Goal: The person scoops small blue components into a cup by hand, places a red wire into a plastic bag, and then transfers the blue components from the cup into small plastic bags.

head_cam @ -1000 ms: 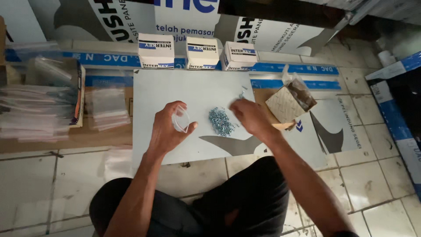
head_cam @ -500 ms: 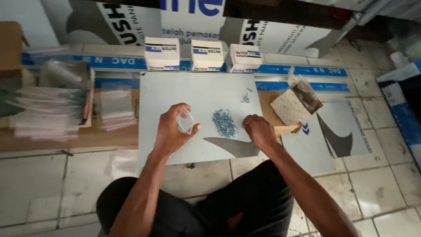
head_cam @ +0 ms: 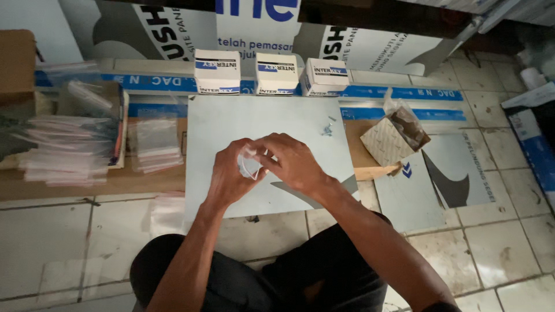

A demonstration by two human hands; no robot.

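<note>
My left hand holds a small clear plastic bag over a pale grey board that lies on the floor. My right hand meets it from the right, fingertips pinched at the bag's mouth. Whatever those fingertips carry is hidden. A few small metal screws lie loose on the board just beyond my right hand. The hands cover the board's middle.
Three white-and-blue boxes stand in a row behind the board. Stacks of clear bags and a smaller stack lie at the left. An open patterned carton with dark contents sits at the right. My knees are below on the tiled floor.
My right hand has left the screw pile and come left to the bag in my left hand. The pile it was over is now covered by the hands.
</note>
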